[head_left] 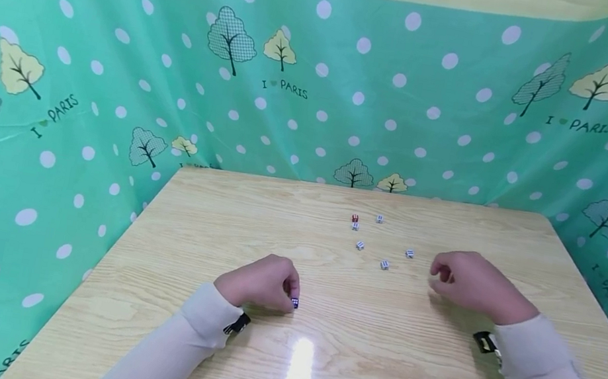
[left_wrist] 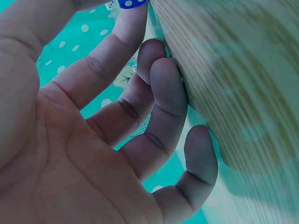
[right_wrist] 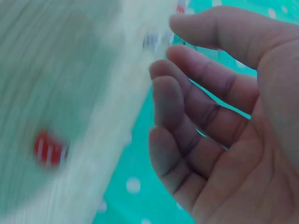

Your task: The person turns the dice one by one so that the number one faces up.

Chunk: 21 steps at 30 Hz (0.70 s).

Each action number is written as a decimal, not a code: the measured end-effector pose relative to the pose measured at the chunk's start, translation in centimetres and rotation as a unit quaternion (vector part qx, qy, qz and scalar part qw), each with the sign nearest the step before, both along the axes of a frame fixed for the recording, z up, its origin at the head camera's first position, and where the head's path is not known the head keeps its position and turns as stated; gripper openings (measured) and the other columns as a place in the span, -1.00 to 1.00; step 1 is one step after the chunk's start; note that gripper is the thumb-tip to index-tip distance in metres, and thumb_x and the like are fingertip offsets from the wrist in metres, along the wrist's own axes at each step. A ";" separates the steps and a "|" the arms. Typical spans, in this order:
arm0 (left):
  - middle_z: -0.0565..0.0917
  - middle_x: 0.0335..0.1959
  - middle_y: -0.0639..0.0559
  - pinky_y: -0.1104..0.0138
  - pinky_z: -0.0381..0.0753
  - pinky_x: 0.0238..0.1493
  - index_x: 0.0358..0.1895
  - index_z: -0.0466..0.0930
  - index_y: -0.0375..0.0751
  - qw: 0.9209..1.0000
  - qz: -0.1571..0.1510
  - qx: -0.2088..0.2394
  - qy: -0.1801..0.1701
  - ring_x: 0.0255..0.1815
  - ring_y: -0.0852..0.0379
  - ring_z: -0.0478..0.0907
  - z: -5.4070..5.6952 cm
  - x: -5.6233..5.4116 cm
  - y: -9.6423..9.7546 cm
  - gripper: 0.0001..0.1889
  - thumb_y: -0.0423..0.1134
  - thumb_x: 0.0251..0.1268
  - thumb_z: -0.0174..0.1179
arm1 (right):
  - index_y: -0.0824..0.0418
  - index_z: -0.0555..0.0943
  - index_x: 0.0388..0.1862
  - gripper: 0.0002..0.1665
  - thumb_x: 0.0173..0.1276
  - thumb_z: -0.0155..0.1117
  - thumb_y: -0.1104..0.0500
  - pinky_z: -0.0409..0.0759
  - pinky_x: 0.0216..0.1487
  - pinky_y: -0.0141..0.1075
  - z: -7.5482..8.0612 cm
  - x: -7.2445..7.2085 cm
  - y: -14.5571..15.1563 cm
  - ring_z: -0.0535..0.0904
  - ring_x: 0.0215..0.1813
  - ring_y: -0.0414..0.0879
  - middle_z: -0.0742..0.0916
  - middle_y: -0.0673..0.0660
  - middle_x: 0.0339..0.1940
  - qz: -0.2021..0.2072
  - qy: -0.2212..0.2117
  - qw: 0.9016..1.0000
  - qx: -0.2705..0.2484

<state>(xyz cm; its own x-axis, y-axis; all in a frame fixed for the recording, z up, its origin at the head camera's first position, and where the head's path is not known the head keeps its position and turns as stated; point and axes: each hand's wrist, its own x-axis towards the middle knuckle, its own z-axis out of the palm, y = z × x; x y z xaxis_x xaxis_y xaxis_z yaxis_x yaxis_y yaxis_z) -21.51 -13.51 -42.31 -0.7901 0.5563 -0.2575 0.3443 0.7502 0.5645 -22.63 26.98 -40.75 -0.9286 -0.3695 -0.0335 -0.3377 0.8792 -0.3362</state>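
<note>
My left hand (head_left: 264,282) pinches a blue die (head_left: 294,302) with white pips between thumb and index finger, low at the table top. Only part of that blue die (left_wrist: 131,3) shows at the top of the left wrist view, where the other fingers curl loosely against the wood. To the right, my right hand (head_left: 466,280) hovers over the table with loosely bent fingers and nothing in them; thumb and index finger (right_wrist: 210,74) stand apart. A blurred red die (right_wrist: 49,149) lies on the table in the right wrist view; the head view does not show it.
Farther back on the table (head_left: 202,219) lie several white dice, one white die (head_left: 410,253) nearest my right hand and another white die (head_left: 384,265) in front. A red die (head_left: 355,217) touches or nearly touches a white die (head_left: 355,226). A green dotted curtain (head_left: 316,118) hangs behind.
</note>
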 end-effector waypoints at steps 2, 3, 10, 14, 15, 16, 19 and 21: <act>0.63 -0.54 0.17 0.36 0.49 -0.42 -0.50 0.69 -0.06 1.000 0.001 0.000 -0.003 -0.48 0.22 0.46 0.0 0.0 0.0 -0.87 -0.39 0.01 0.42 | 0.13 0.72 -0.22 -0.90 0.31 0.41 0.15 0.56 -0.28 -0.21 -0.3 -0.3 -1.4 0.53 -0.37 -0.18 0.69 -0.08 -0.43 0.011 0.012 1.000 0.002; 0.63 -0.54 0.17 0.36 0.49 -0.43 -0.50 0.69 -0.06 1.000 0.001 0.000 -0.004 -0.49 0.22 0.46 0.0 0.0 0.0 -0.87 -0.39 0.01 0.42 | 0.14 0.72 -0.21 -0.88 0.31 0.41 0.15 0.55 -0.29 -0.22 -0.5 -0.5 -2.0 0.51 -0.39 -0.18 0.67 -0.09 -0.45 0.016 0.017 1.000 0.003; 0.62 -0.55 0.17 0.35 0.50 -0.40 -0.51 0.69 -0.05 1.000 0.000 -0.002 0.002 -0.47 0.22 0.47 0.1 0.1 0.0 -0.86 -0.38 0.01 0.43 | 0.24 0.70 -0.01 -0.62 0.27 0.48 0.07 0.56 -0.27 -0.22 -2.3 -1.6 -5.6 0.48 -0.45 -0.21 0.63 -0.11 -0.51 0.024 0.026 0.999 0.001; 0.63 -0.54 0.17 0.35 0.51 -0.40 -0.50 0.70 -0.04 1.000 0.001 -0.008 -0.001 -0.47 0.22 0.48 0.1 0.2 0.0 -0.87 -0.37 0.03 0.43 | 0.27 0.64 0.15 -0.49 0.30 0.47 0.05 0.56 -0.25 -0.21 -3.0 -2.1 -6.9 0.48 -0.48 -0.20 0.62 -0.11 -0.54 0.014 0.012 1.000 0.002; 0.63 -0.54 0.17 0.35 0.51 -0.40 -0.50 0.70 -0.05 1.000 0.001 -0.007 -0.002 -0.47 0.22 0.48 0.1 0.2 0.0 -0.87 -0.38 0.03 0.42 | 0.28 0.63 0.17 -0.47 0.31 0.47 0.05 0.56 -0.24 -0.21 -3.0 -2.2 -7.2 0.48 -0.47 -0.20 0.63 -0.11 -0.54 0.011 0.012 1.000 0.001; 0.63 -0.54 0.17 0.35 0.50 -0.41 -0.50 0.70 -0.05 1.000 0.000 -0.005 -0.003 -0.48 0.22 0.47 0.1 0.2 0.0 -0.87 -0.38 0.02 0.41 | 0.27 0.63 0.17 -0.48 0.31 0.46 0.06 0.57 -0.23 -0.20 -3.1 -2.3 -7.4 0.48 -0.47 -0.19 0.63 -0.10 -0.53 0.007 0.013 1.000 0.001; 0.63 -0.54 0.17 0.35 0.50 -0.41 -0.49 0.70 -0.07 1.000 -0.001 -0.002 -0.001 -0.47 0.22 0.47 0.0 0.1 0.1 -0.88 -0.39 0.01 0.41 | 0.23 0.67 0.06 -0.62 0.32 0.46 0.11 0.56 -0.24 -0.19 -3.1 -2.5 -7.8 0.50 -0.43 -0.16 0.65 -0.08 -0.47 0.009 0.022 1.000 0.004; 0.63 -0.54 0.18 0.35 0.50 -0.40 -0.49 0.70 -0.06 1.000 -0.002 -0.003 0.003 -0.47 0.22 0.47 -0.1 0.1 0.1 -0.88 -0.38 0.02 0.42 | 0.17 0.70 -0.07 -0.76 0.33 0.45 0.13 0.56 -0.24 -0.20 -3.1 -2.5 -8.0 0.51 -0.39 -0.15 0.66 -0.07 -0.43 0.012 0.028 1.000 0.008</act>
<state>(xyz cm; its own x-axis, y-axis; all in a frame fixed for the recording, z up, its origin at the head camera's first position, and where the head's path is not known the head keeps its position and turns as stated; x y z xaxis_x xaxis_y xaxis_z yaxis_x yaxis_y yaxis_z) -21.43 -13.43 -42.37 -0.7897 0.5575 -0.2561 0.3500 0.7522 0.5584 -25.15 18.96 -43.84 -0.9204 -0.3909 0.0121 -0.3759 0.8758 -0.3027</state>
